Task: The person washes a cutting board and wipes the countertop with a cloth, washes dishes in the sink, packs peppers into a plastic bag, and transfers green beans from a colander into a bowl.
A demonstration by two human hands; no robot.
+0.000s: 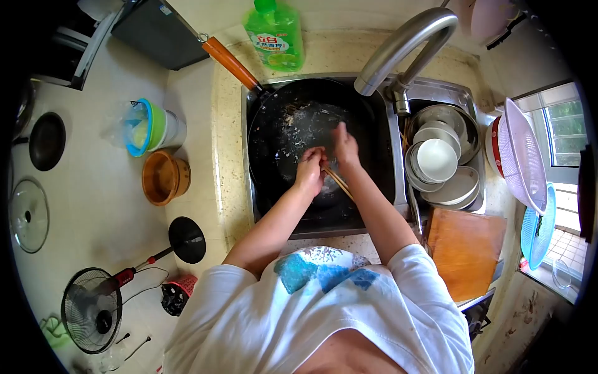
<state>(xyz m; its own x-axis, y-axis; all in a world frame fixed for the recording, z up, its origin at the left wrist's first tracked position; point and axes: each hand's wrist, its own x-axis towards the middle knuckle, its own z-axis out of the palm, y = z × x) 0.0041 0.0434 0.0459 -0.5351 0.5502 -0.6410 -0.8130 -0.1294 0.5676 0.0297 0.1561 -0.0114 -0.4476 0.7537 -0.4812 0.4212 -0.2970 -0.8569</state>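
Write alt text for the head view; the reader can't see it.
A person's left hand grips chopsticks over a black, wooden-handled pan in a sink, the right hand blurred beside it. White bowls are stacked at right, near the faucet.

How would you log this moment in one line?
left hand: closed on chopsticks | right hand: open, blurred | both: over pan | pan: in sink

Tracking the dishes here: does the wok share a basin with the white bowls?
No, the wok is in the larger basin, the white bowls in the smaller basin beside it.
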